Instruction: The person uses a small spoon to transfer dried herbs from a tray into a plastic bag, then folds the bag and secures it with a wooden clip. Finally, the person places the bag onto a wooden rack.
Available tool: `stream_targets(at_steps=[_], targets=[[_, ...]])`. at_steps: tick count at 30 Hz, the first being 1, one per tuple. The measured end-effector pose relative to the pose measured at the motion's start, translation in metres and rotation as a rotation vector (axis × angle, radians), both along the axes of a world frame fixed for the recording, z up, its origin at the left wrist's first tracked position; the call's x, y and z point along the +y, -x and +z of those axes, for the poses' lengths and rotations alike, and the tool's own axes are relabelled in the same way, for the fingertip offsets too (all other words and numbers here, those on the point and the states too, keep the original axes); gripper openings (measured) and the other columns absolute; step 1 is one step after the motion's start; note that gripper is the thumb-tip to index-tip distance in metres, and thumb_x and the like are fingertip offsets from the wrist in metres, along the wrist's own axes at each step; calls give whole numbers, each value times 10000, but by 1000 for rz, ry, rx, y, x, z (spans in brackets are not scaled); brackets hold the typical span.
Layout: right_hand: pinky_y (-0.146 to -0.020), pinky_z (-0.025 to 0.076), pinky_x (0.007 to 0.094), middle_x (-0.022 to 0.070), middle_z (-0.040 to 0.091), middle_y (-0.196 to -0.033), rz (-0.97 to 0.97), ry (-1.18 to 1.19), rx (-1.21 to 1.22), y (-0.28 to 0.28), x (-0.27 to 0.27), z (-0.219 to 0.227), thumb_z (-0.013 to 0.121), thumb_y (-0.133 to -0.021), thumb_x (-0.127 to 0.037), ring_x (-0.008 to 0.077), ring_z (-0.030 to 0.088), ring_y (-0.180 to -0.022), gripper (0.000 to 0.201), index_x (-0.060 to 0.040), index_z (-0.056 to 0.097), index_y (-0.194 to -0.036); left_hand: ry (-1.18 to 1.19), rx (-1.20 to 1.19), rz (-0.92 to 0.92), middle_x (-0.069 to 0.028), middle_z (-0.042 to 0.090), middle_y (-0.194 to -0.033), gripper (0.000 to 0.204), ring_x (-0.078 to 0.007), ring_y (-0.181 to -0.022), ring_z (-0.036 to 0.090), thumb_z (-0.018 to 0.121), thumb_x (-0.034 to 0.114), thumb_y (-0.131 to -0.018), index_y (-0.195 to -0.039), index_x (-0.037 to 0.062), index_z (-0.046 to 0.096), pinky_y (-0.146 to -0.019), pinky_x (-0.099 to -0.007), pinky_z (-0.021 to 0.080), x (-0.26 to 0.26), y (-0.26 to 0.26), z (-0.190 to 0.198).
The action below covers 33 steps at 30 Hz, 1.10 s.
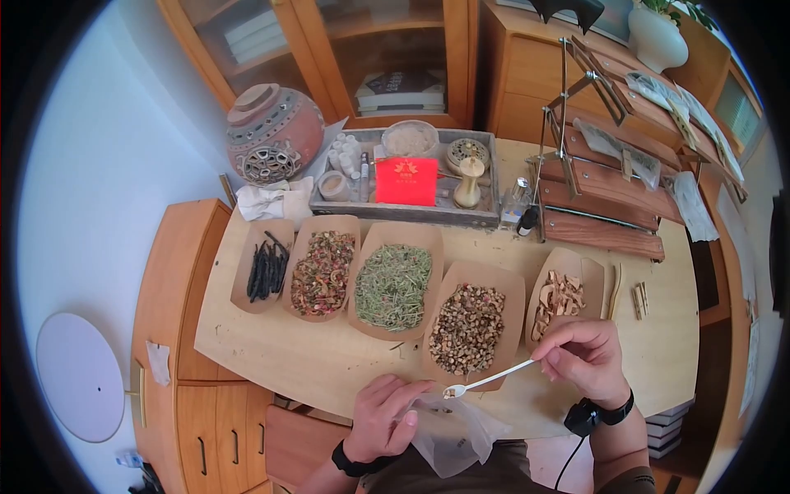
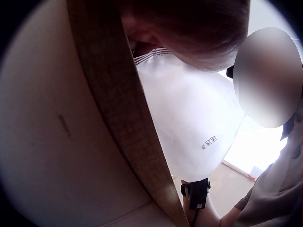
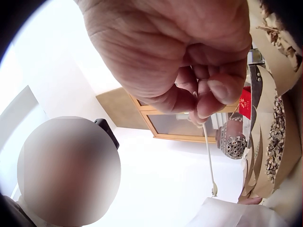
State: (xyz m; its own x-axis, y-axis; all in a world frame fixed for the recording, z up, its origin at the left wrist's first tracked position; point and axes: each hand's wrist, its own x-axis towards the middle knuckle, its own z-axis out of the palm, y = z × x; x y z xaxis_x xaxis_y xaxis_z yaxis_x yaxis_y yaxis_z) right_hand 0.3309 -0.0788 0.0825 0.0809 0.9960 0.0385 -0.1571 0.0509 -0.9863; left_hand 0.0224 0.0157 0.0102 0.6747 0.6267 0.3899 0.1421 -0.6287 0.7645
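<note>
My right hand [image 1: 588,360] pinches the handle end of a slim white spoon [image 1: 500,375] between thumb and fingers. Its bowl holds a few small brown bits and hangs over the mouth of a translucent white bag [image 1: 461,440]. At the table's front edge, my left hand [image 1: 383,418] grips the bag by its rim. In the left wrist view the bag [image 2: 189,118] hangs below that hand, with small dark print low on it. Just beyond the spoon stands a paper tray [image 1: 512,317] of chopped brown and pale pieces [image 1: 467,329].
Further paper trays hold pale woody slices [image 1: 559,300], green cut herb [image 1: 393,284], mixed reddish pieces [image 1: 323,272] and dark sticks [image 1: 267,267]. Behind them is a grey wooden tray [image 1: 403,216] with a red packet [image 1: 406,181]. A tiered wooden rack [image 1: 601,226] rises at right.
</note>
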Motion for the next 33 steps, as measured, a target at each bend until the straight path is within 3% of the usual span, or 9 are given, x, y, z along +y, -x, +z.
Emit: stream_targets(at_steps=[3,5,12,14,27,29,33], targets=[[-642,487,242,84,680,-887,-4,19,-27,1,1,0,541,-917,129,107,620,-733,266,56,758,-1053,6,7,5,-104,584,-709,400,-289,-637,554,568,253,-932,-1181,-22,719,-624,-407,468,-1,0,1],[-643,486,239,77,677,-881,-10,8,-30,2,2,-1,543,-915,128,104,620,-738,268,51,761,-1051,17,-5,42,-121,575,-695,477,-283,-611,522,504,340,-962,-1111,-49,738,-587,-409,420,-3,-2,0],[-642,476,230,67,672,-876,-10,24,-43,3,4,-9,557,-917,117,95,613,-739,258,45,767,-1048,1,9,35,-114,538,-674,475,-278,-599,505,511,331,-948,-1105,-51,744,-577,-408,409,-2,-1,1],[-636,465,228,62,670,-877,-7,35,-58,4,5,-10,571,-914,113,91,605,-739,248,43,769,-1046,-22,29,-3,-106,566,-698,414,-293,-627,525,570,250,-906,-1175,-27,719,-619,-410,453,0,1,2],[-632,463,222,68,676,-930,33,97,-87,6,11,-24,586,-916,119,82,613,-764,249,44,764,-1072,-34,10,-11,-102,564,-691,441,-287,-609,518,570,274,-895,-1185,-24,720,-606,-406,448,2,2,-5],[-637,469,221,71,681,-940,45,103,-83,6,13,-26,576,-918,123,80,620,-773,256,45,763,-1073,-31,-3,18,-102,546,-667,494,-274,-586,489,511,362,-977,-1101,-52,749,-573,-400,407,2,-1,-3],[-641,473,222,72,686,-940,41,163,-86,5,13,-28,568,-918,124,82,621,-774,264,43,764,-1075,-44,-9,12,-86,514,-645,495,-266,-572,462,508,363,-983,-1118,-50,745,-562,-404,390,4,-1,-4]])
